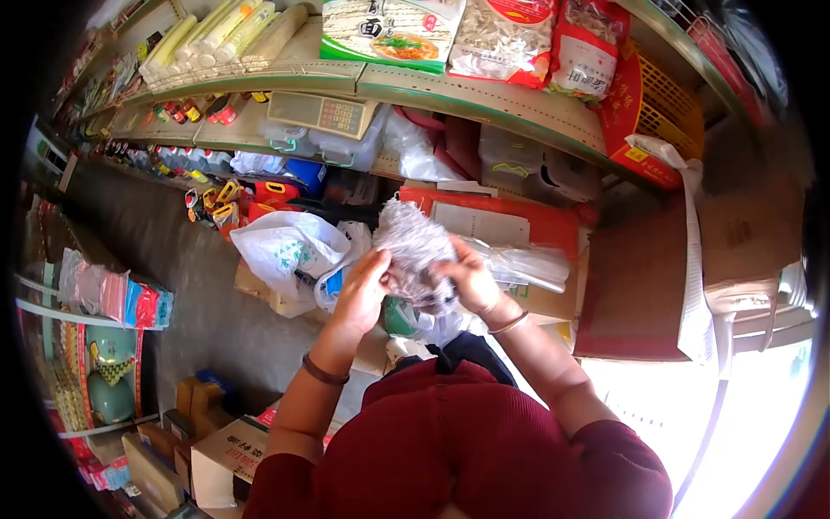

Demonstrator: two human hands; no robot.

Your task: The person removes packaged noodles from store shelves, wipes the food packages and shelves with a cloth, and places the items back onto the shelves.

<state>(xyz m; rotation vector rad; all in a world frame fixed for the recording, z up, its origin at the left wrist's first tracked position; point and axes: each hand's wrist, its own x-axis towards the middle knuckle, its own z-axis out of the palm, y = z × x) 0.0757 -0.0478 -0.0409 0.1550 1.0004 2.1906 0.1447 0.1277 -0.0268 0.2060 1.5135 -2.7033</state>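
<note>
A fuzzy, speckled grey-mauve piece of knitwear point(415, 235) is held up in front of my body; its exact kind does not show. The fingers of my left hand point(363, 290) pinch its lower left edge. On the other side, my right hand point(475, 281) grips its right edge, with the thumb and fingers closed on the cloth. Just left of it sits a white plastic bag point(294, 246) with green print, its mouth loose. Clear plastic packaging point(527, 264) lies to the right, beyond my right hand.
A shelf point(398, 82) runs across the top with noodle bags point(393, 35) and a scale point(322, 114) below. A large cardboard box point(635, 277) stands right. Cartons point(229, 454) are at lower left, near a rack of packaged goods point(112, 294). Grey floor point(203, 285) lies left.
</note>
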